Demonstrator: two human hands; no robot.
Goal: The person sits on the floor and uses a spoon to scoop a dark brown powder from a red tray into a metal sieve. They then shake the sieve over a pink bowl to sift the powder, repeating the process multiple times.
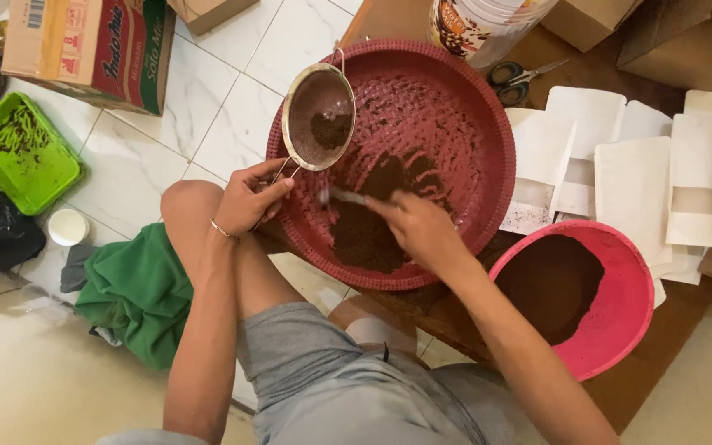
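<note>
The left hand (250, 196) is closed around the thin wire handle of a round metal sieve with fine mesh (318, 117). It holds the sieve up over the left edge of a big round dark red woven tray (488, 140). A small lump of dark brown powder sits inside the sieve.

The right hand (418, 227) is closed around a small silvery spoon (346, 196). The spoon looks blurry, so I cannot tell what is on it. It points toward the sieve, just above the tray.

A pile of dark brown powder (372, 222) lies in the middle and the near side of the tray. The far side of the tray is mostly bare.

To the right, near the person's arm, is a round pink plastic bowl (632, 309). It has a lot more dark brown powder inside. So some powder looks sifted and lying in the tray, a little is in the sieve, and the bowl holds plenty.

Past the tray lie flat white paper pouches with small windows (632, 185). They look flat and empty, so none seem filled yet. Black-handled scissors (517, 78) lie just behind the tray.

On the white tiled floor to the left are a green square plastic tray (22, 152), a green cloth (138, 292) and a cardboard box (84, 45).
</note>
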